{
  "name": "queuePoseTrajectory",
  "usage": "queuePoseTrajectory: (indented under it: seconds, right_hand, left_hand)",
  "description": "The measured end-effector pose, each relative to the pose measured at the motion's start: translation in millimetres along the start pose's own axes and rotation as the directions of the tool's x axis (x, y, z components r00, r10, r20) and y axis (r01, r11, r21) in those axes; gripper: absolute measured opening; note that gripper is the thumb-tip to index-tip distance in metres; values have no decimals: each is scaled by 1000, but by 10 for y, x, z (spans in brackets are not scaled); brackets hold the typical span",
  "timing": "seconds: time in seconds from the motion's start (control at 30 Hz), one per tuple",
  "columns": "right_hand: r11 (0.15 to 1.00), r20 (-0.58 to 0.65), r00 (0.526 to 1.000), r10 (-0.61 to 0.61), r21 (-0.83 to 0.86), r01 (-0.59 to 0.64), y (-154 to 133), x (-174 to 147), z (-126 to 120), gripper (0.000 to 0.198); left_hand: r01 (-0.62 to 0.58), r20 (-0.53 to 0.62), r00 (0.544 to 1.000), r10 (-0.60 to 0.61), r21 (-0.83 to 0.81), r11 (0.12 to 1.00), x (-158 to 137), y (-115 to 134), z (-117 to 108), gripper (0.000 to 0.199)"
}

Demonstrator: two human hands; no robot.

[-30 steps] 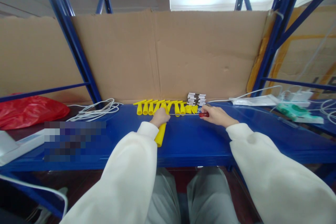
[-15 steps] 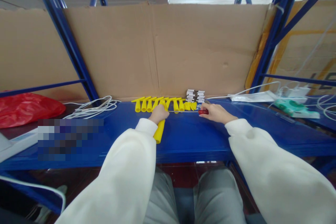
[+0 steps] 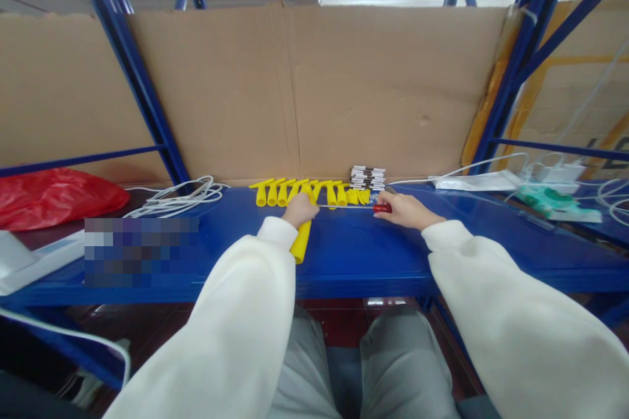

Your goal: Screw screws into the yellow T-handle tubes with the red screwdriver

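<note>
My left hand [image 3: 300, 211] is closed around a yellow plastic tube [image 3: 301, 245], whose open lower end points toward me. My right hand [image 3: 405, 211] grips the red handle of a screwdriver [image 3: 382, 208]. The screwdriver's thin metal shaft lies level and runs left to the yellow tube by my left hand; its tip is hidden. Behind my left hand stands a row of several similar yellow pieces [image 3: 272, 195]. Small flat yellow parts [image 3: 358, 196] lie at the row's right end, with small shiny bits [image 3: 373, 198], perhaps screws, beside them.
A stack of white and dark pieces [image 3: 367, 178] stands against the cardboard panel [image 3: 236, 91]. White cable coils [image 3: 184, 200] and a red plastic bag [image 3: 59, 200] are left on the blue table [image 3: 363, 258]. A green and white packet [image 3: 555, 203] lies right, near cables. Blue posts rise both sides.
The whole view has shifted slightly, right and up on the left side. Both hands keep their grips, and the tube and screwdriver hold nearly the same position relative to each other.
</note>
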State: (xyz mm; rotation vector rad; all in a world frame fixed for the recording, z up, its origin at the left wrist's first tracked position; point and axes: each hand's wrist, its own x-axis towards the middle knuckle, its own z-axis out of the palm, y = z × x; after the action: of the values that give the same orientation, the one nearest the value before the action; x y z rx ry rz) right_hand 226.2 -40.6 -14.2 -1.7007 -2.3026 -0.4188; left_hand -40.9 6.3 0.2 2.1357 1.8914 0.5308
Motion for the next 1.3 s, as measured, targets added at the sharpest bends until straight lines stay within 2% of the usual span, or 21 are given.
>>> queuePoseTrajectory:
  seconds: [0.1,0.2,0.37,0.53,0.7,0.93,1.3]
  right_hand:
    - [1000,-38,999,-30,-9,30,20,0,8,16]
    - [999,-17,999,-51,0,51,22,-13,-16,16]
    - [1000,49,998,28,-5,-28,4,-20,-29,18]
    - [998,25,998,59,16,-59,23,0,19,16]
    - [999,18,999,37,13,-37,45,4,28,12]
    - [997,65,998,-16,71,11,48,-5,-2,19]
    - [993,166,986,33,104,-50,44,15,-24,21]
  left_hand:
    - [-7,2,1000,7,-2,1000,9,-5,11,20]
    - [-17,3,1000,17,-10,1000,17,-8,26,18]
    - [-33,61,997,36,-52,998,-36,8,10,13]
    - [-29,125,991,43,-106,994,-107,23,-22,12]
    - [-27,135,990,48,-152,988,-114,28,-30,15]
    - [-14,125,991,36,-169,985,-144,52,-45,17]
    - [-29,127,991,49,-152,988,-93,30,7,13]
